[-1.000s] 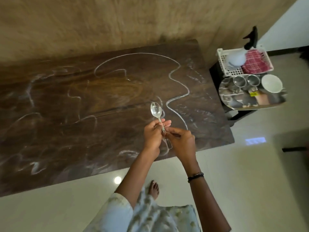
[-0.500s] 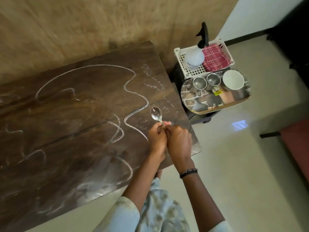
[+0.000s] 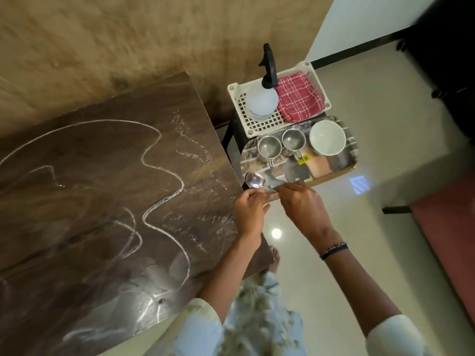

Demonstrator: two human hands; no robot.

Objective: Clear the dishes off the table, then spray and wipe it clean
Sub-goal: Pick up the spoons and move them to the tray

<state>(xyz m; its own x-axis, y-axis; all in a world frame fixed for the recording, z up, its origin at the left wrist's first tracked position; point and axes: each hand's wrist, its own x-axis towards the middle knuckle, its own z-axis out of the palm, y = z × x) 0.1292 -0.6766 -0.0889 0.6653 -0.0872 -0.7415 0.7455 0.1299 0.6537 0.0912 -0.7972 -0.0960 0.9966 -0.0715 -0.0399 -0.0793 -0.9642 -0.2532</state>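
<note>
A spoon [image 3: 254, 180] is held over the near left corner of a shiny steel tray [image 3: 334, 170], its bowl lying just above the tray's surface and its handle running back toward the person. The right hand [image 3: 303, 204] pinches the handle between curled fingertips. The left hand [image 3: 250, 210] sits just beside it with fingers curled under the handle end; whether it actually grips the spoon cannot be told, since the fingers hide the contact. The two hands are close together, at the right edge of the tabletop [image 3: 102, 201].

On the tray stand two steel cups [image 3: 268, 147] side by side along its far edge, and a white bowl [image 3: 327, 138] to their right, near the far right corner. A yellow price sticker [image 3: 303, 159] is stuck on the tray near the right cup.

Behind the tray, touching its far edge, is a white plastic basket [image 3: 257, 122]. In it stands a spray bottle [image 3: 262, 101] with a black trigger head, and next to it lies a folded red checked cloth [image 3: 299, 100].

The dark wooden tabletop is marked with looping white lines and smears across most of its surface. A dark beaded bracelet [image 3: 334, 250] circles the right wrist. A bare foot [image 3: 274, 256] shows on the pale floor below the tabletop's near right corner.
</note>
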